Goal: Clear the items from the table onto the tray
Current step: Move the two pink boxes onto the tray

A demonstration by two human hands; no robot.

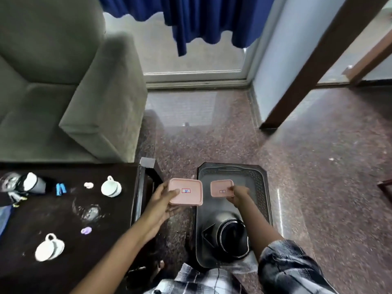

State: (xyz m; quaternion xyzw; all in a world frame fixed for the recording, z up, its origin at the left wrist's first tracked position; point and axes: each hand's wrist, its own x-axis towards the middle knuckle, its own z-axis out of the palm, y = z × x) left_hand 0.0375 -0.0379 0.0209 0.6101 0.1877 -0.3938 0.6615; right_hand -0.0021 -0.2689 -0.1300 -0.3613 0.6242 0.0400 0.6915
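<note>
Grey armchair (pixel 63 85) upper left, behind the dark worktop (pixel 63 240), which fills lower left. Dark grey tray (pixel 263 187) sits on the speckled floor (pixel 318 166), right of the worktop's right edge, apart from it. Black bowl-like vessel (pixel 231 232) lies tilted on the tray's near half.

Left hand (pixel 163 198) clamped on the larger pink box (pixel 185 192), held in the air over the gap between worktop right edge and tray left edge; small label on lid. Right hand (pixel 238 195) clamped on the smaller pink box (pixel 221 188), held over the tray's far half; can't tell if it touches the tray.

On the worktop: white cup on saucer (pixel 49 247) near the near left, second white cup (pixel 111 186) toward the far right edge, clear glass item (pixel 88 210) mid-worktop, blue clip-like piece (pixel 60 189) far side, small pink bit (pixel 88 185) beside it, small purple bit (pixel 86 230) nearer. Blurred clutter (pixel 23 184) at far left corner.
</note>
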